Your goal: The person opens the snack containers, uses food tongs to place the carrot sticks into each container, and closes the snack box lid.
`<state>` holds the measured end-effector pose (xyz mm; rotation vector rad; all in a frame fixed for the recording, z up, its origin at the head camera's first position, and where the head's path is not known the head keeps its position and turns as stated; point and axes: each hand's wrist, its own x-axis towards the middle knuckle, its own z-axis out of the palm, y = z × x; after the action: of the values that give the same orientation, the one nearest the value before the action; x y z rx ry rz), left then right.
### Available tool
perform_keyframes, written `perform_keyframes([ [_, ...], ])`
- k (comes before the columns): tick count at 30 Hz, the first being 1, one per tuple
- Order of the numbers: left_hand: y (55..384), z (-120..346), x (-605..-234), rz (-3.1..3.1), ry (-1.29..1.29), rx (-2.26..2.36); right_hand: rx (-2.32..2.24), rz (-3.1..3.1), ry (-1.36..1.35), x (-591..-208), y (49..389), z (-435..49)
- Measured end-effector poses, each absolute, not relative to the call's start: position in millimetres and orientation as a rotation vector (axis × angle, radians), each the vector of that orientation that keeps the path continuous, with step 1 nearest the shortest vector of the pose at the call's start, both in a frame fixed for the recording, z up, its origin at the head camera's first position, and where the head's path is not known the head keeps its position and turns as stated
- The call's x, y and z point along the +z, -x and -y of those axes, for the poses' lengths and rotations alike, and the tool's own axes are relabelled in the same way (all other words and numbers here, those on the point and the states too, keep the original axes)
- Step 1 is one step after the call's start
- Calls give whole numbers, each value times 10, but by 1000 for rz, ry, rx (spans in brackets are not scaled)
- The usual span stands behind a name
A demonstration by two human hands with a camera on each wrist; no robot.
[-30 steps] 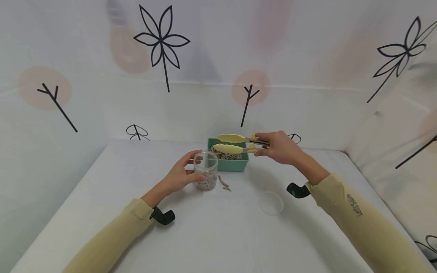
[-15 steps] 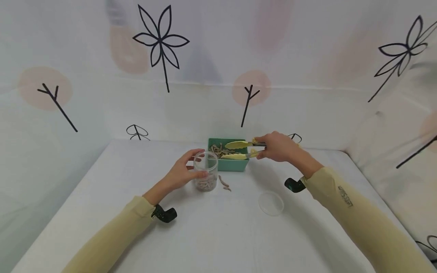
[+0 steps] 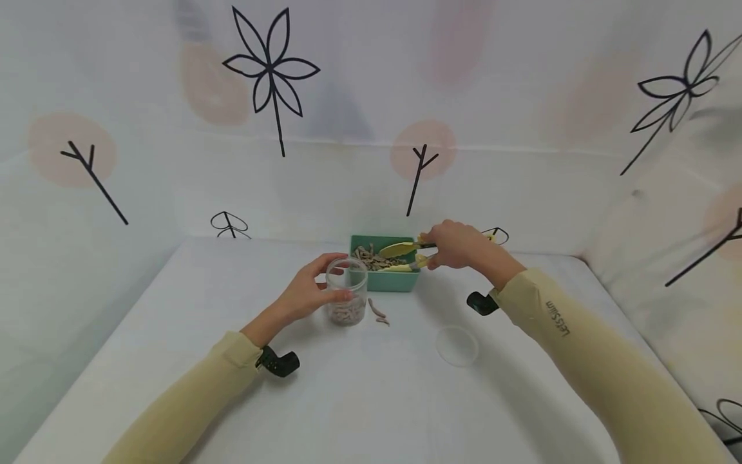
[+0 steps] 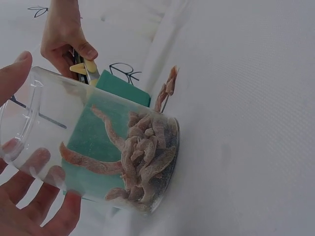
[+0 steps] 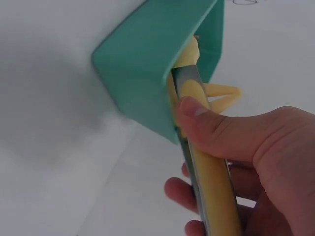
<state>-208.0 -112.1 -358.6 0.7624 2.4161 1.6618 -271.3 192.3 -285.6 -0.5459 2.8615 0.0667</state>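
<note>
My left hand (image 3: 304, 291) grips a clear plastic jar (image 3: 347, 291) with fingers and thumb around its side; the jar stands upright on the table. Brownish, twisted dried strips (image 4: 142, 157) fill its lower part. A pair of yellow-tipped metal tongs (image 5: 209, 177) is held in my right hand (image 3: 460, 246), thumb along one arm. The tongs' tips reach into a green rectangular box (image 3: 390, 281), among more such strips (image 3: 368, 258). In the right wrist view the box wall hides the tips.
A couple of loose strips (image 3: 378, 312) lie on the white-covered table (image 3: 348, 399) beside the jar. A round clear lid (image 3: 456, 346) rests to the right. Patterned cloth (image 3: 336, 180) rises behind the box.
My right hand has moved left and the tongs have lowered from above the box into the strips. The left hand and the jar have stayed put.
</note>
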Motion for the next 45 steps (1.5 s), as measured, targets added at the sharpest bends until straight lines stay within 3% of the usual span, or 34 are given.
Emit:
perform_keyframes([
  [12, 2069, 1117, -3582, -2443, -717, 1671, -32, -2951, 614, -3111, 2814, -1985],
  [25, 2286, 1177, -3946, -2495, -697, 1687, -137, -3011, 626, -3196, 2786, -2093],
  [34, 2270, 1142, -3911, -2476, -698, 1717, -339, -3014, 580, -3144, 2742, -2307],
  [45, 2065, 1092, -3615, -2457, -738, 1730, -574, -2976, 593, -3170, 2667, -2392],
])
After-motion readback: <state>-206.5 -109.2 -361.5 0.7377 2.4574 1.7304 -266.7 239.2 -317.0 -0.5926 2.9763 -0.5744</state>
